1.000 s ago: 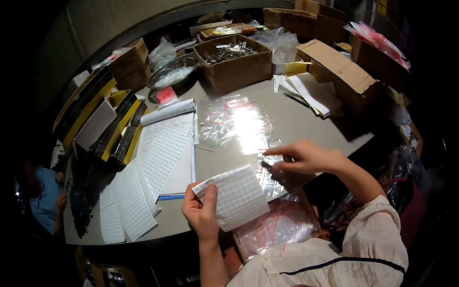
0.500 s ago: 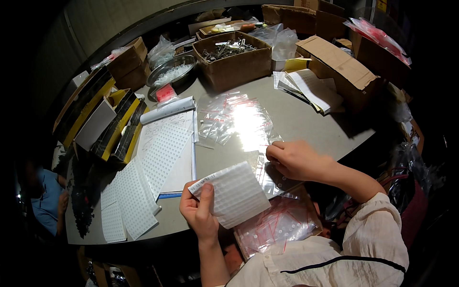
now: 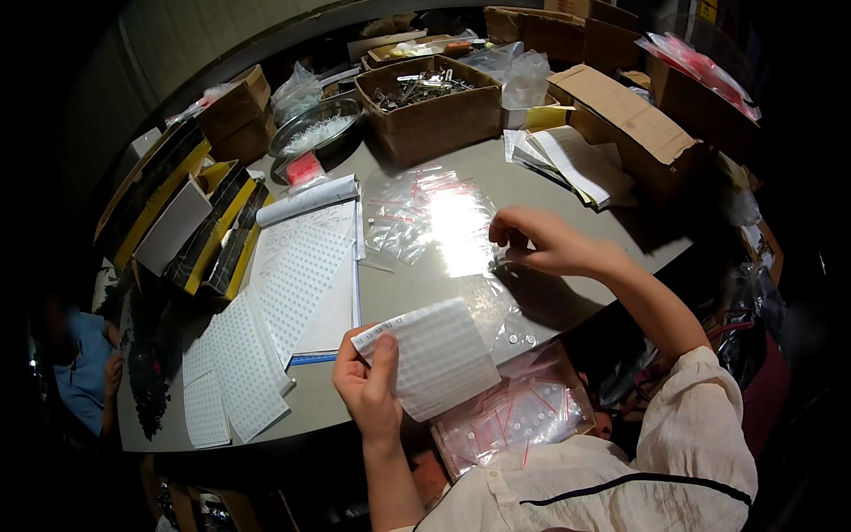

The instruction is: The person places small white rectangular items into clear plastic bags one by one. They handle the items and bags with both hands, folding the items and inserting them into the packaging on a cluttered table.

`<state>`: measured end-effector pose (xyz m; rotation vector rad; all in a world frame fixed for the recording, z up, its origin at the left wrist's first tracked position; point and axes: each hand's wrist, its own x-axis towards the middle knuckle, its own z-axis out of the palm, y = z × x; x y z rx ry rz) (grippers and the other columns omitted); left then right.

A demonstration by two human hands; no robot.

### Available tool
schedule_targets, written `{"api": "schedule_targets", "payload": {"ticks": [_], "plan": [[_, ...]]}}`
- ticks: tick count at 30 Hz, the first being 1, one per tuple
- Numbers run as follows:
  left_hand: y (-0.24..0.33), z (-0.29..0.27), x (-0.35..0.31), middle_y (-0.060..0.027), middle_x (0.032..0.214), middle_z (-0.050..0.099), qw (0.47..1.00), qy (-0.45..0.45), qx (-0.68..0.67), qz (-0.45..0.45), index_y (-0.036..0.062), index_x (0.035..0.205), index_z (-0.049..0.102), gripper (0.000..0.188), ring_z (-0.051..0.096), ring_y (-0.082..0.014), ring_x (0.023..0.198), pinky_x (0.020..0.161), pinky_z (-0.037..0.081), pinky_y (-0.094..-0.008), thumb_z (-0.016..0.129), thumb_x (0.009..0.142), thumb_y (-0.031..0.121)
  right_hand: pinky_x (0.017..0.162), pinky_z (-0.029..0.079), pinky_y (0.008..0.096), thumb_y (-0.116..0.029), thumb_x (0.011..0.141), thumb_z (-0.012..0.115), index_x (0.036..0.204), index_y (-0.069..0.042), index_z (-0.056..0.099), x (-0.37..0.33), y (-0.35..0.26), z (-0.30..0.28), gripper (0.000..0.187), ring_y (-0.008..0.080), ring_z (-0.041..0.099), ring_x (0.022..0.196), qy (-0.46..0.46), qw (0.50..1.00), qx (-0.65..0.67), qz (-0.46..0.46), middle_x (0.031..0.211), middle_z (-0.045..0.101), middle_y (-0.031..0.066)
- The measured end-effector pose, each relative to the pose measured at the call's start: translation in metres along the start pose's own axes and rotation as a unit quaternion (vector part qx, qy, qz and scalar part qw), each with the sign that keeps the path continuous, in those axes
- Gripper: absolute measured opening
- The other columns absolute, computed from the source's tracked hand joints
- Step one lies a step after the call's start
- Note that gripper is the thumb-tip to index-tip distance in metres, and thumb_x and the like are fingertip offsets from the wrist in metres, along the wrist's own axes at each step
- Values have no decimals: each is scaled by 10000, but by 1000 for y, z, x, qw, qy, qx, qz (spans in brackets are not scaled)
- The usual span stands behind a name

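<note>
My left hand point(image 3: 370, 390) grips a folded white sheet of small labels point(image 3: 443, 355), its thumb pressed on the near side by a row of printed labels. Above the tabletop, my right hand point(image 3: 545, 241) bends its fingers down at the right side of a spread of clear zip bags point(image 3: 412, 217) with red seal lines. Whatever its fingertips pinch is hidden by the hand and glare. A clear bag with small round labels point(image 3: 514, 335) lies at the table's near edge. Below that edge, an open box point(image 3: 581, 377) holds several labelled bags.
Label sheets point(image 3: 244, 372) and a notepad point(image 3: 306, 208) lie on the left. Black-and-yellow boxes point(image 3: 217, 235) stand beyond them. At the back are a bowl of clear pieces point(image 3: 315, 133), a carton of metal parts point(image 3: 434, 124) and another carton point(image 3: 625, 115). A person point(image 3: 84, 372) sits far left.
My right hand has lifted away from the near bag and moved up toward the spread of bags. The labelled bag at the edge shows more fully. My left hand stays with the sheet.
</note>
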<state>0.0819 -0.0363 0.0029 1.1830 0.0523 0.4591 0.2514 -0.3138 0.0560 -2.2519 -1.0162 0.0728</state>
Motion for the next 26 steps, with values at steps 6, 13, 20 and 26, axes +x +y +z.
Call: {"api": "schedule_targets", "payload": {"ticks": [6, 13, 20, 26], "plan": [[2, -1, 1, -56, 1008, 676, 999, -39, -5, -37, -39, 1164, 622, 223, 597, -84, 893, 836, 464, -225, 547, 1060, 143, 837, 521, 422, -9, 892, 663, 1132, -38, 580, 12, 5, 25, 256, 348, 627, 971, 17, 991, -126, -38, 1071, 621, 153], [4, 2, 1, -60, 992, 683, 998, -41, 1, -46, -51, 1178, 634, 260, 612, -79, 871, 814, 483, -219, 534, 1069, 164, 978, 477, 457, -276, 875, 768, 1304, -11, 504, 3, 13, 27, 570, 409, 553, 1155, 63, 969, -228, 65, 1249, 531, 215], [0, -5, 1, -69, 1002, 694, 999, -23, 15, -23, -60, 1172, 676, 272, 623, -100, 864, 803, 497, -234, 591, 1044, 164, 1133, 363, 514, -690, 686, 818, 1481, -7, 385, -43, -4, 5, 1135, 459, 408, 1333, -72, 959, -257, 93, 1412, 432, 287], [1, -4, -1, -5, 966, 677, 999, -27, 25, -5, -47, 1226, 697, 278, 534, -43, 808, 733, 393, -185, 653, 1005, 114, 1116, 358, 512, -562, 790, 814, 1512, -103, 389, -66, -52, 9, 955, 436, 430, 1304, -148, 977, -148, -27, 1391, 461, 241]]}}
